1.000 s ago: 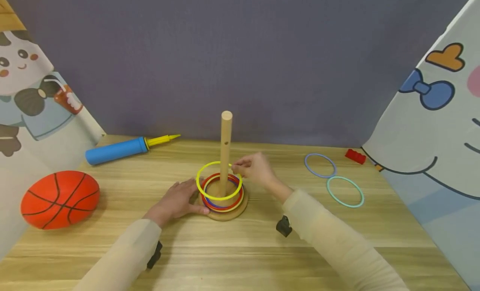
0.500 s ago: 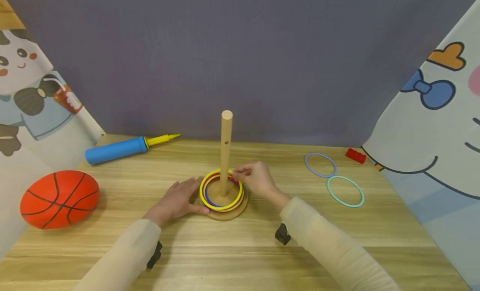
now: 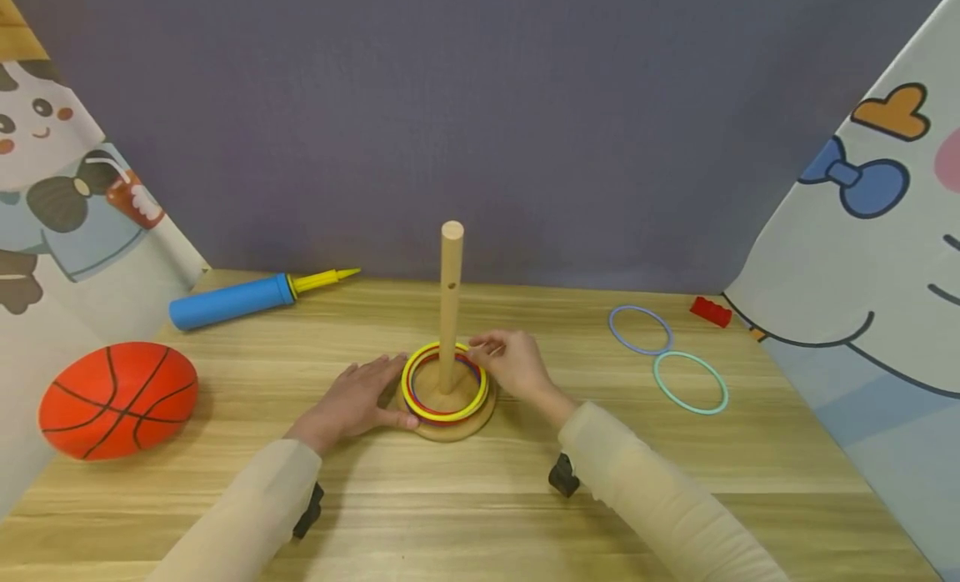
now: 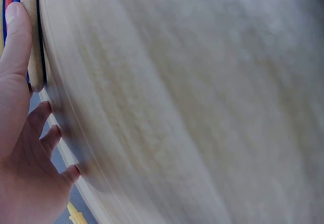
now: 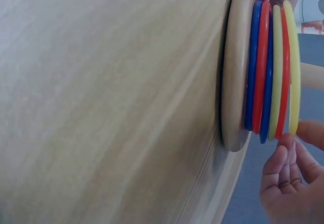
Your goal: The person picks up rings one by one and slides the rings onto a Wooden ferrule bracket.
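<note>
The right hand (image 3: 517, 363) pinches the top yellow ring (image 3: 444, 414), which lies on the stacked rings around the peg (image 3: 451, 303). The left hand (image 3: 356, 398), fingers spread, presses the wooden base (image 3: 452, 431) on the bench (image 3: 465, 515).

Obstacles: upright peg (image 3: 451, 307) on ringed base (image 3: 450, 425), flanked by left hand (image 3: 358, 401) and right hand (image 3: 513, 363); basketball (image 3: 117, 399) and pump (image 3: 238, 298) left; two rings (image 3: 666, 357) right. Free passage: near bench (image 3: 450, 507), above peg.
</note>
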A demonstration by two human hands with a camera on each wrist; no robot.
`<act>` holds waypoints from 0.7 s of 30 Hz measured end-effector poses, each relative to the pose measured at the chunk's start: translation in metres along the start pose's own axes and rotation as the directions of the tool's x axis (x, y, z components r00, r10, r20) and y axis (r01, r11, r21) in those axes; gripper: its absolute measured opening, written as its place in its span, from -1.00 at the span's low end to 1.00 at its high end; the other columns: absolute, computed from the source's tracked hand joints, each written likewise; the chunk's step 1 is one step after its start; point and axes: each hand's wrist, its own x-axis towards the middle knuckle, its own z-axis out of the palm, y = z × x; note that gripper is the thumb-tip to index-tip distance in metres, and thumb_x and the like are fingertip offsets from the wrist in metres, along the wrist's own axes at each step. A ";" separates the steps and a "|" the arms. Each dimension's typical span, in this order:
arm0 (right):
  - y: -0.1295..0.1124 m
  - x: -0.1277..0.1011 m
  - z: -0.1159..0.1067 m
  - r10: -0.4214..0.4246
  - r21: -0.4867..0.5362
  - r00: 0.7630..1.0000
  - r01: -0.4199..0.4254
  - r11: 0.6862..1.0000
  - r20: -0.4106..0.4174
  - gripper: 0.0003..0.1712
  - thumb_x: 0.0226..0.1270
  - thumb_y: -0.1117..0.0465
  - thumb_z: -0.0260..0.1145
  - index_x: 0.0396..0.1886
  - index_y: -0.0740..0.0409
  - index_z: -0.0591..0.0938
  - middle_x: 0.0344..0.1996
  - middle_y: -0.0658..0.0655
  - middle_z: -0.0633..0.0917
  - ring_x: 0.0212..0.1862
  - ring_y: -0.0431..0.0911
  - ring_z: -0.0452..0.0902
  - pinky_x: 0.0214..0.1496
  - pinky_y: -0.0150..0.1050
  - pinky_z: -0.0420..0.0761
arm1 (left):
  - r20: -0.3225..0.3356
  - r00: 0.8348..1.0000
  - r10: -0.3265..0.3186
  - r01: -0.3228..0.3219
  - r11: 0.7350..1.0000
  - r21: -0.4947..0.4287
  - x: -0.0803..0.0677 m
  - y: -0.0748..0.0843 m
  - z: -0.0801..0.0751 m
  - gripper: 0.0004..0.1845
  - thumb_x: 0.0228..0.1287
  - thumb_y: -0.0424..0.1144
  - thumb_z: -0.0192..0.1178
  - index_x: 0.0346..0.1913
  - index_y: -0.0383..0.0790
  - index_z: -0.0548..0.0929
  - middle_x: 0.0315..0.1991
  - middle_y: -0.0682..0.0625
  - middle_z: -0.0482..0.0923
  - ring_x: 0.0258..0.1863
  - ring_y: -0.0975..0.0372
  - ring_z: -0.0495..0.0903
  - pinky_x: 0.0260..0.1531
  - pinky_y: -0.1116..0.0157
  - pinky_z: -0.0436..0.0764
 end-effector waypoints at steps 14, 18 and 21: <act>0.008 -0.001 -0.003 0.039 0.086 0.999 -0.041 0.995 0.026 -0.73 0.31 0.22 0.49 -0.03 0.20 0.78 -0.35 0.06 0.74 -0.26 -0.08 0.66 -0.21 -0.24 0.66 | -0.008 1.000 0.003 -0.003 1.000 -0.017 0.000 -0.001 0.001 0.10 0.10 0.26 0.44 0.54 -0.32 0.25 0.51 -0.29 0.24 0.50 -0.24 0.15 0.44 -0.34 0.02; 0.016 -0.004 -0.012 0.035 0.100 0.999 -0.037 0.994 0.019 -0.71 0.32 0.20 0.48 0.00 0.19 0.77 -0.31 0.06 0.74 -0.23 -0.07 0.66 -0.14 -0.20 0.67 | -0.007 1.000 0.001 -0.001 1.000 -0.023 0.000 -0.001 0.001 0.10 0.10 0.26 0.44 0.54 -0.32 0.24 0.51 -0.30 0.23 0.50 -0.24 0.14 0.44 -0.34 0.01; 0.025 -0.007 -0.025 0.021 0.100 0.999 -0.024 0.995 0.029 -0.67 0.33 0.19 0.48 0.04 0.20 0.75 -0.24 0.08 0.75 -0.16 -0.03 0.66 -0.06 -0.15 0.67 | -0.008 1.000 -0.003 0.003 1.000 -0.025 0.000 -0.001 0.000 0.10 0.10 0.25 0.44 0.55 -0.33 0.23 0.51 -0.30 0.23 0.50 -0.24 0.14 0.44 -0.33 0.01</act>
